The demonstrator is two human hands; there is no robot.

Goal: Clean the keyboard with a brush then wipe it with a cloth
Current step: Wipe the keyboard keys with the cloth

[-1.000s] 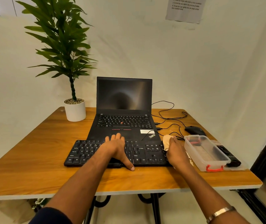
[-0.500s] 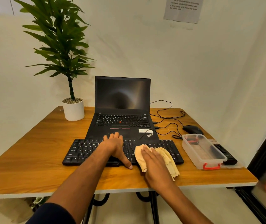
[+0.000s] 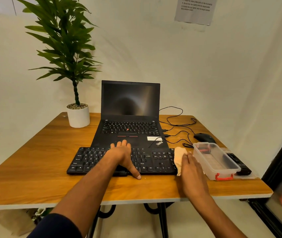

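A black external keyboard (image 3: pixel 92 160) lies on the wooden table in front of an open laptop. My left hand (image 3: pixel 123 155) rests flat on the middle of the keyboard, fingers spread, thumb on the table at its front edge. My right hand (image 3: pixel 192 169) presses a beige cloth (image 3: pixel 178 156) against the keyboard's right end. The cloth pokes out beyond my fingers and hangs over the right edge. No brush can be made out for certain.
The black laptop (image 3: pixel 130 121) stands open behind the keyboard. A potted plant (image 3: pixel 77 115) is at the back left. A clear plastic box (image 3: pixel 215 162) with a red latch, a black device (image 3: pixel 239 164), a mouse (image 3: pixel 204 137) and cables (image 3: pixel 176 124) crowd the right side.
My right hand swept the cloth from the keyboard's right end to its middle front and back to the right end. My left hand stayed on the keyboard.
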